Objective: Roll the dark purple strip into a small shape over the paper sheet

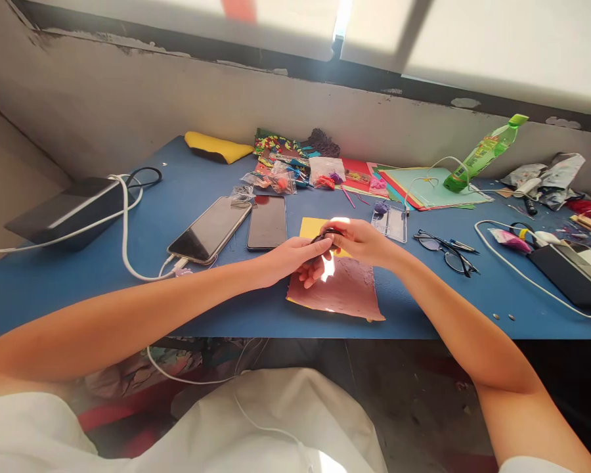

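Observation:
Close together above a yellow sheet (pixel 312 227), my left hand (pixel 289 260) and my right hand (pixel 363 240) meet around a small dark, clay-like lump (pixel 331 232). Fingers of both hands press on it, so much of its shape is hidden. The lower part of the sheet carries a spread mauve layer (pixel 342 292) with a rough, uneven surface. This sheet lies near the table's front edge, directly under my hands. Bright sunlight falls on my fingers and on part of the mauve layer.
On the blue table (pixel 236 299), two phones (pixel 209 230) lie left of the hands. Eyeglasses (pixel 446 251) and a clear case (pixel 390 222) sit to the right. Behind are craft packets (pixel 280 167), coloured papers (pixel 423 180) and a green bottle (pixel 487 154). White cables (pixel 127 223) trail on both sides.

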`<action>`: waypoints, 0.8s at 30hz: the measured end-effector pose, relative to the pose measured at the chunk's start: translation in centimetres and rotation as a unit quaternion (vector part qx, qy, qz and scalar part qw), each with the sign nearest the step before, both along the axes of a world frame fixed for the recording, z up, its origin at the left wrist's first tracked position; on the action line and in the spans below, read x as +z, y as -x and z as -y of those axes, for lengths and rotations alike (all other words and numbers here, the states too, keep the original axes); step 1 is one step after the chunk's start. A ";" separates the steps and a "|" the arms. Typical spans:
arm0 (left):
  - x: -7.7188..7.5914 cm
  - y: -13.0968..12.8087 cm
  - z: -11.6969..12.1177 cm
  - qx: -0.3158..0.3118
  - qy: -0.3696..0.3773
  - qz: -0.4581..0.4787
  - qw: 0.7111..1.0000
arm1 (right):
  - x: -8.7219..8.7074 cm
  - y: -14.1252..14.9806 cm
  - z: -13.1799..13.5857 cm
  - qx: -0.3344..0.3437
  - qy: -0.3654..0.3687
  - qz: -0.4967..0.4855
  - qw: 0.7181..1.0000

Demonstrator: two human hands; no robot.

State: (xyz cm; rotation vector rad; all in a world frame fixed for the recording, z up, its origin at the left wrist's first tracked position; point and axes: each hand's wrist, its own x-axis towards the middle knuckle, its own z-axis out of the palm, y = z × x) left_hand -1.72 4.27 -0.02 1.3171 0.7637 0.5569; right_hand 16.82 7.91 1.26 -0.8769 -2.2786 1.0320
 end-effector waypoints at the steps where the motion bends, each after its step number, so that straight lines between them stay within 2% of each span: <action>1: 0.0 -0.1 0.0 0.008 0.004 0.002 1.000 | -0.1 -0.2 -0.3 -0.001 0.009 -0.004 1.000; 5: -0.2 -0.2 -0.2 0.044 0.019 0.035 0.998 | -0.2 -1.1 -1.8 -0.026 0.023 -0.032 0.999; 10: -0.3 -0.3 0.0 0.057 0.026 0.055 0.997 | -0.1 -2.7 -3.6 -0.097 0.018 -0.050 0.994; 14: -0.3 -0.3 0.2 0.049 0.042 0.054 0.996 | 0.4 -4.3 -4.6 -0.168 -0.026 -0.043 0.985; 17: -0.3 -0.3 0.1 0.038 0.057 0.052 0.996 | 1.2 -4.6 -4.2 -0.216 -0.052 -0.073 0.972; 19: -0.1 -0.4 0.1 0.029 0.058 0.044 0.997 | 1.6 -4.0 -3.1 -0.180 -0.041 -0.097 0.978; 21: 0.1 -0.4 0.1 0.018 0.048 0.040 0.998 | 1.7 -2.9 -1.7 -0.095 -0.016 -0.098 0.991; 23: 0.3 -0.5 0.1 0.005 0.033 0.037 0.999 | 1.5 -1.5 -0.3 -0.027 0.003 -0.069 0.997; 24: 0.4 -0.5 0.1 -0.004 0.025 0.035 0.999 | 1.4 -0.9 0.3 -0.014 0.007 -0.044 0.999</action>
